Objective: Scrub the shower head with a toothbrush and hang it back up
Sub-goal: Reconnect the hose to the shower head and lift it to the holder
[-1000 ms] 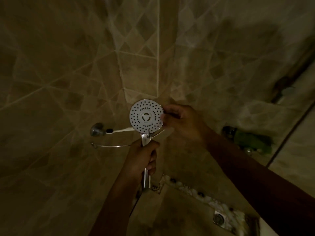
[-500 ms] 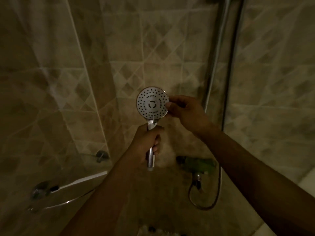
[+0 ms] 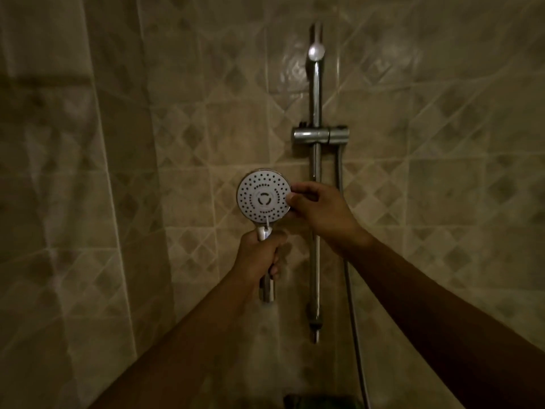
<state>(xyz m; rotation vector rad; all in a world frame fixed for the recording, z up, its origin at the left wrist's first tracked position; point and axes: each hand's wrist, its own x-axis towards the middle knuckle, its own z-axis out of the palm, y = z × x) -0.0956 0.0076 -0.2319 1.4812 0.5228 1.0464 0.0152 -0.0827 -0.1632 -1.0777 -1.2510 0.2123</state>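
Note:
The shower head (image 3: 263, 196) is round, white-faced with dark nozzle holes, on a chrome handle, held upright facing me in front of the tiled wall. My left hand (image 3: 259, 255) is wrapped around the handle below the face. My right hand (image 3: 320, 211) pinches the right rim of the face with thumb and fingers. The chrome slide rail (image 3: 316, 178) stands just right of the head, and its holder bracket (image 3: 321, 135) sits above my right hand. No toothbrush is in view.
The metal hose (image 3: 349, 290) hangs down along the right side of the rail, behind my right forearm. A dark green object (image 3: 318, 401) shows at the bottom edge. Beige patterned tiles cover the wall, with a corner at the left.
The view has swung up from the floor and the corner shelf with the toothbrush to the wall rail. Both hands kept their hold on the shower head and raised it.

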